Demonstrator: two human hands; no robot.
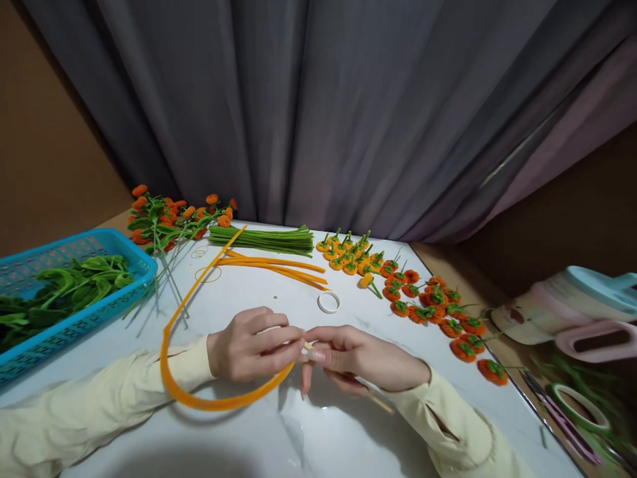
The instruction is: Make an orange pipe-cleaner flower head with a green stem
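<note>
A long orange pipe cleaner [223,402] curves in a wide loop over my left wrist, one end standing up at the back and the other running into my fingers. My left hand [261,345] is closed on that end, fingertips pinched together. Touching it, my right hand [351,355] grips a thin pale stick [381,401]; its rear part sticks out below the palm and its tip shows between the fingertips. Whether the pipe cleaner is wound on the stick is hidden by my fingers. Beyond my hands lie several loose orange pipe cleaners [279,264] and a white ring [329,303].
Green stems [261,239] lie bundled at the back. Yellow flower heads [350,251] and orange ones [432,299] spread rightward. A blue basket [144,262] of leaves and orange flowers [166,216] stand left. A tumbler [542,309], scissors [562,425] and green tape [581,406] are right.
</note>
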